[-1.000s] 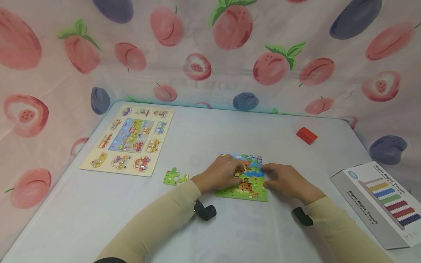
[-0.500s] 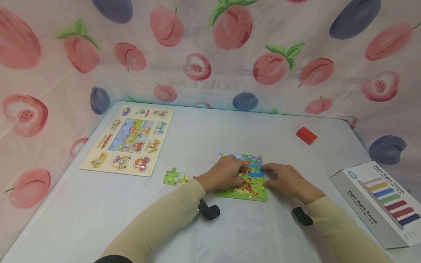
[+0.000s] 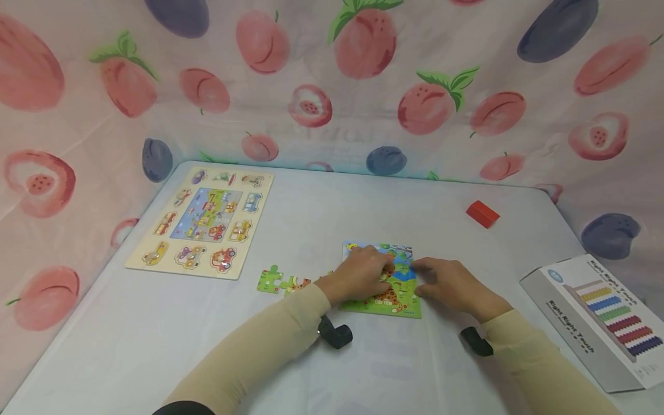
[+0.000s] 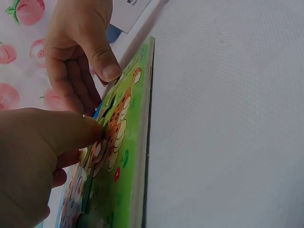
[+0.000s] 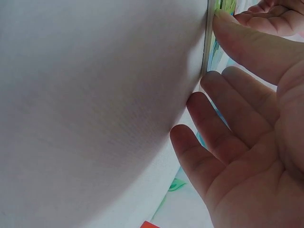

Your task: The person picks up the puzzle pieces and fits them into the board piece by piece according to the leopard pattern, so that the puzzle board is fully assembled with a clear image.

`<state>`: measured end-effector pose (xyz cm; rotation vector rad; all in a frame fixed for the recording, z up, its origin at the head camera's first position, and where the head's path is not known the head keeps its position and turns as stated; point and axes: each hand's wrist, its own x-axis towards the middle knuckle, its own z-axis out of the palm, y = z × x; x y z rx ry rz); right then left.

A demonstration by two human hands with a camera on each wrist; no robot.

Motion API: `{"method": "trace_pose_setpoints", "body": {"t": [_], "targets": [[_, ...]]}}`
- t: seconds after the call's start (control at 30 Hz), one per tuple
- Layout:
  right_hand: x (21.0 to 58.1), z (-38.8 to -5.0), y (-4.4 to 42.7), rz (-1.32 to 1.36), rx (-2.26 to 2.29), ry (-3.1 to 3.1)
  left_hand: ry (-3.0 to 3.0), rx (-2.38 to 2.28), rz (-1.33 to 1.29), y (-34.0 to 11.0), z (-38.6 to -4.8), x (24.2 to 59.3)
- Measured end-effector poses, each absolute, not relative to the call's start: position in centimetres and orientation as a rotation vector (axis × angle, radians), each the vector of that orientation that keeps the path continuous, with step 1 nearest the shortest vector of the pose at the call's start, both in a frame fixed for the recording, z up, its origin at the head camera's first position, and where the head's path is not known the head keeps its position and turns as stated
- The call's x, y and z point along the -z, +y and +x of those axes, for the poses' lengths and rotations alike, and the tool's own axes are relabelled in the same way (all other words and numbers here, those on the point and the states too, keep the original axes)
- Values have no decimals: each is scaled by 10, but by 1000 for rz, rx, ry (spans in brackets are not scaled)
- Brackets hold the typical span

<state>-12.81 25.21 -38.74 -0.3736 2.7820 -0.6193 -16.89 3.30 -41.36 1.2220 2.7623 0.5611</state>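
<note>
A jigsaw board (image 3: 381, 308) with a spotted animal on green and blue ground lies mid-table. My left hand (image 3: 360, 274) reaches over it from the left, thumb and curled fingers pinching a puzzle piece low over the picture; that piece is mostly covered. The left wrist view has the thumb against the picture's orange spotted part (image 4: 114, 133). At the board's right edge, my right hand (image 3: 453, 282) rests with fingers extended, the thumb touching the edge in the right wrist view. Loose puzzle pieces (image 3: 270, 280) lie left of the board, partly behind my left wrist.
A wooden vehicle peg puzzle (image 3: 241, 230) lies at the back left. A red block (image 3: 483, 214) sits at the back right. The white box (image 3: 596, 323) with coloured strips printed on it stands at the right edge. A fruit-patterned cloth (image 3: 311, 57) hangs behind the table.
My left hand has slid slightly rightward over the board, uncovering more of the loose pieces at its left. The right hand has stayed at the board's edge.
</note>
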Motion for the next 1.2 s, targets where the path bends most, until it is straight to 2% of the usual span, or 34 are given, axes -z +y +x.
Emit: {"method": "trace_pose_setpoints", "body": {"t": [1.2], "targets": [[389, -127, 252, -373, 624, 2796, 2854, -447, 1131, 42, -162, 412]]}}
